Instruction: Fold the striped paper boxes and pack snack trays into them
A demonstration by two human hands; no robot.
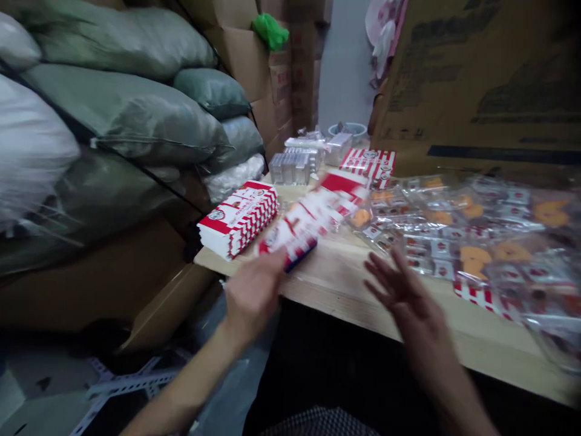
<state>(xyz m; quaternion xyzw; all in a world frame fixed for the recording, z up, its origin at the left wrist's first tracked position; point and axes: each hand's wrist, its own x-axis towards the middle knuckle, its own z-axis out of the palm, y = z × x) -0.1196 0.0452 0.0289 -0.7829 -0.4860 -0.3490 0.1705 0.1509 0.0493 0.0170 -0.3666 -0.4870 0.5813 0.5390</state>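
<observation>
My left hand grips the near end of a flat red-and-white striped carton that lies blurred across the wooden table. My right hand hovers open over the table's front part, fingers spread, holding nothing. It is nearest to the clear plastic packets with red labels and orange pieces spread over the right of the table. A stack of the same striped cartons sits at the table's left corner.
Grey-green and white sacks are piled at the left. Cardboard boxes stand behind the table at the right. More striped cartons, clear plastic trays and a bowl sit at the far end. Metal brackets lie on the floor.
</observation>
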